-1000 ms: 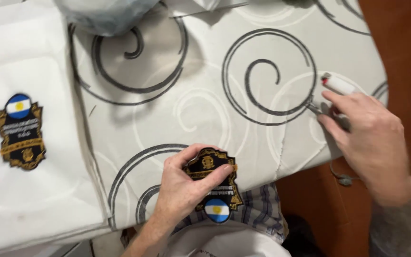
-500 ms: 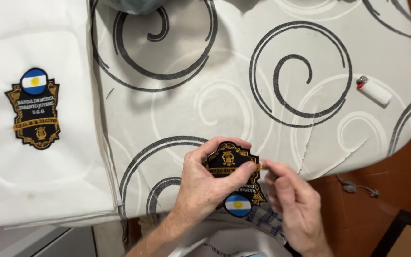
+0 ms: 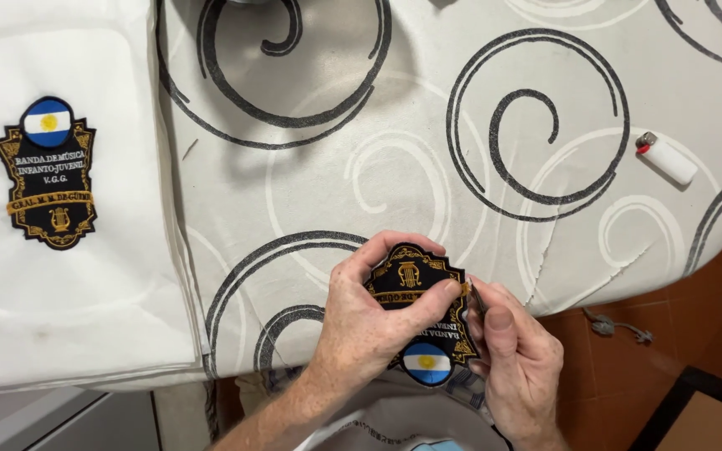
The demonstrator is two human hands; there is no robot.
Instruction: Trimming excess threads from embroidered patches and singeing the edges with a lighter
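My left hand [image 3: 363, 321] grips a black embroidered patch [image 3: 418, 288] with gold trim and a blue-and-white round emblem, held upside down at the near edge of the ironing board [image 3: 478, 175]. My right hand [image 3: 518, 363] pinches a small thin tool [image 3: 475, 298] against the patch's right edge; the tool is mostly hidden by the fingers. A white lighter [image 3: 666, 156] with a red top lies on the board at the right, apart from both hands.
A folded white garment [image 3: 68, 250] lies at the left with an identical patch [image 3: 48, 182] on it. The board cover has grey swirl patterns. Reddish floor tiles [image 3: 653, 351] and a small cord piece [image 3: 620, 327] show at the lower right.
My right hand left the lighter on the board at the right and came to the patch's right edge. The left hand kept holding the patch.
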